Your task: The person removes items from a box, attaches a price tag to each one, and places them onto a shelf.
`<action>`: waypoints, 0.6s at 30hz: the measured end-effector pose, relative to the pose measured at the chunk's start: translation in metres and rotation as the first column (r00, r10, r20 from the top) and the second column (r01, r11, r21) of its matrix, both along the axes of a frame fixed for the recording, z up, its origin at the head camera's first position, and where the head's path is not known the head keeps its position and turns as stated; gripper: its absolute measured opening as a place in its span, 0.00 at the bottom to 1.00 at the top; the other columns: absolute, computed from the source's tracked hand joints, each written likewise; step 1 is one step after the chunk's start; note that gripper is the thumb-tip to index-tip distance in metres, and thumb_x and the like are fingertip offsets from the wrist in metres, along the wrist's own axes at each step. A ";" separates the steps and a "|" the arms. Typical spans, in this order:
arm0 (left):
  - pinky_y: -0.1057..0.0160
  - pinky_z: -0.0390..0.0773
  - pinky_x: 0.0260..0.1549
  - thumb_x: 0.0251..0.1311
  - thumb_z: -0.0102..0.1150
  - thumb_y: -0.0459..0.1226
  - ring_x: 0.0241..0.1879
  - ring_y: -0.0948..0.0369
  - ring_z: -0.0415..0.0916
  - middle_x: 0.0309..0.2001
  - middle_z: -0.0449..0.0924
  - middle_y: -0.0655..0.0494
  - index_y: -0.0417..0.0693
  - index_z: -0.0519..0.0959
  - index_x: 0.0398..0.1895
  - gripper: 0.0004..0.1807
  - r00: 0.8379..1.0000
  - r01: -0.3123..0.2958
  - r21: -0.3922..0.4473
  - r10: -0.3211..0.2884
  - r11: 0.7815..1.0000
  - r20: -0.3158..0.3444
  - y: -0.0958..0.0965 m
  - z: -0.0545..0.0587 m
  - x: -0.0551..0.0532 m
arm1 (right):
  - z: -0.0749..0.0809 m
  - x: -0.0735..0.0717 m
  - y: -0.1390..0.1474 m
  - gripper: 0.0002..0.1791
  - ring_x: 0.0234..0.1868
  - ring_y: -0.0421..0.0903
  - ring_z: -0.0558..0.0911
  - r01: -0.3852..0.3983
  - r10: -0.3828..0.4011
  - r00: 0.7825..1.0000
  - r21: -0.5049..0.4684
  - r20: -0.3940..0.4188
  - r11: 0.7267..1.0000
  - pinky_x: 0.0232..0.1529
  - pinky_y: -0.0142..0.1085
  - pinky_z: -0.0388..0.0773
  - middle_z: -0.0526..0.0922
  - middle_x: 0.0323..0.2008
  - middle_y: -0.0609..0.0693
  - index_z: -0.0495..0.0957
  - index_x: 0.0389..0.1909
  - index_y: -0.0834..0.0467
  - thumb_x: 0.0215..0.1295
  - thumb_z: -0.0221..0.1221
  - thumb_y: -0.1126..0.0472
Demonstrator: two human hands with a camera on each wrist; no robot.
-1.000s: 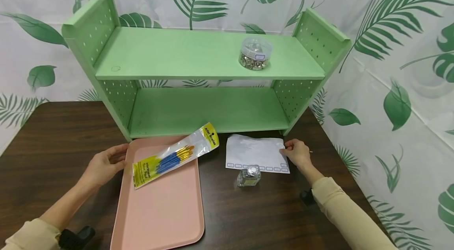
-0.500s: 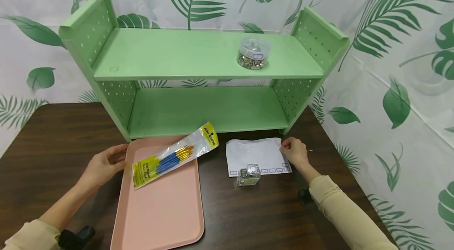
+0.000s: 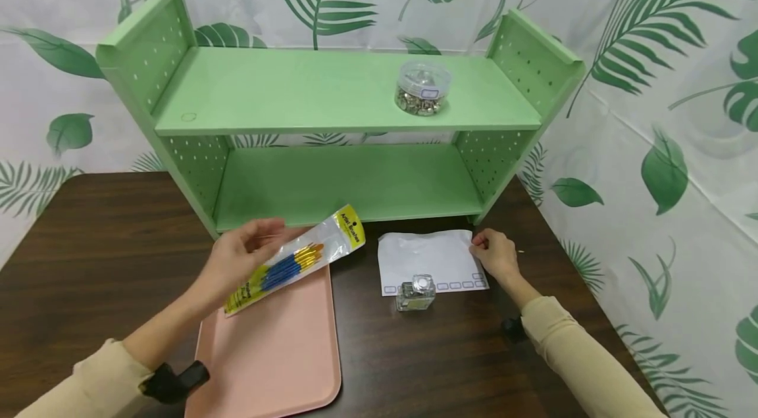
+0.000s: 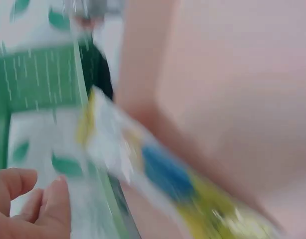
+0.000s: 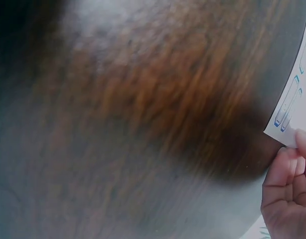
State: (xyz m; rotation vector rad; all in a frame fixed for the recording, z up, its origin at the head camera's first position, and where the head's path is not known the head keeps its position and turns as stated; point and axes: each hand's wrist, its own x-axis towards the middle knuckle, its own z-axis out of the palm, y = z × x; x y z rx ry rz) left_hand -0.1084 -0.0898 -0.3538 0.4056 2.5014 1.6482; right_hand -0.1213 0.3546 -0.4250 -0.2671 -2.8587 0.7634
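Note:
My left hand hovers over the pink tray and the packet of artist brushes, fingers loosely bent, nothing seen in them. The left wrist view, blurred, has the left hand apart from the brush packet. At the right, my right hand pinches the right edge of a white label sheet with blue-outlined labels along its front edge. The right wrist view shows thumb and fingers of the right hand on the label sheet near its corner.
A small clear glass bottle stands before the label sheet, hiding part of its edge. Behind is a green two-tier shelf with a clear round jar of metallic pieces on top. Everything stands on a dark wooden table beside leaf-patterned walls.
My left hand has left the tray's left edge and moved right, over the brush packet. The label sheet has shifted slightly toward me, its front edge now behind the bottle; the right hand still pinches it.

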 end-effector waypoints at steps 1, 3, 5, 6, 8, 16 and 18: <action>0.74 0.76 0.40 0.63 0.55 0.31 0.48 0.57 0.78 0.54 0.76 0.37 0.33 0.70 0.58 0.21 0.999 0.043 0.010 -0.043 0.999 0.028 0.013 0.000 0.000 | 0.000 0.000 0.001 0.04 0.26 0.50 0.74 0.001 -0.001 1.000 -0.002 -0.003 1.000 0.27 0.37 0.67 0.78 0.23 0.56 0.77 0.27 0.65 0.54 0.63 0.69; 0.68 0.77 0.43 0.63 0.55 0.32 0.50 0.51 0.77 0.53 0.76 0.37 0.32 0.70 0.58 0.21 0.987 0.115 0.049 -0.120 0.992 0.104 0.039 -0.003 -0.001 | 0.001 0.002 0.002 0.04 0.26 0.50 0.74 -0.002 0.002 1.000 -0.014 -0.001 1.000 0.27 0.37 0.67 0.78 0.23 0.56 0.77 0.28 0.65 0.55 0.62 0.69; 0.63 0.78 0.46 0.62 0.55 0.31 0.51 0.47 0.76 0.53 0.76 0.35 0.29 0.69 0.58 0.22 0.967 0.178 0.091 -0.192 0.980 0.169 0.064 -0.008 -0.002 | 0.001 0.003 0.003 0.04 0.26 0.49 0.75 0.003 -0.003 1.000 -0.027 0.003 1.000 0.28 0.36 0.67 0.79 0.24 0.56 0.77 0.28 0.65 0.55 0.62 0.69; 0.61 0.77 0.48 0.62 0.54 0.30 0.52 0.47 0.76 0.54 0.75 0.34 0.28 0.68 0.58 0.22 0.954 0.201 0.109 -0.220 0.973 0.205 0.075 -0.011 -0.003 | 0.000 0.004 0.003 0.04 0.26 0.49 0.75 0.003 -0.003 1.000 -0.035 0.003 0.999 0.27 0.36 0.67 0.79 0.24 0.56 0.77 0.28 0.65 0.55 0.62 0.69; 0.57 0.76 0.51 0.63 0.53 0.30 0.53 0.47 0.75 0.54 0.75 0.34 0.27 0.68 0.59 0.23 0.934 0.219 0.109 -0.240 0.970 0.264 0.096 -0.016 -0.004 | 0.000 0.005 0.004 0.04 0.26 0.49 0.75 0.004 -0.004 1.000 -0.050 0.000 0.999 0.27 0.35 0.68 0.79 0.25 0.56 0.77 0.29 0.65 0.56 0.63 0.69; 0.52 0.72 0.56 0.60 0.55 0.29 0.60 0.43 0.67 0.58 0.69 0.31 0.24 0.62 0.62 0.29 0.945 0.109 0.051 -0.120 0.993 0.305 0.145 -0.038 -0.012 | -0.001 0.006 0.008 0.04 0.28 0.48 0.76 0.005 -0.008 0.999 -0.087 -0.037 0.996 0.29 0.35 0.69 0.80 0.26 0.57 0.78 0.29 0.65 0.56 0.63 0.69; 0.52 0.72 0.56 0.59 0.55 0.30 0.61 0.42 0.66 0.58 0.69 0.29 0.22 0.61 0.62 0.30 0.949 0.083 0.046 -0.094 0.995 0.300 0.152 -0.044 -0.015 | -0.001 0.007 0.009 0.04 0.28 0.48 0.75 0.010 -0.013 0.999 -0.095 -0.037 0.995 0.29 0.35 0.69 0.80 0.26 0.56 0.78 0.29 0.65 0.56 0.63 0.69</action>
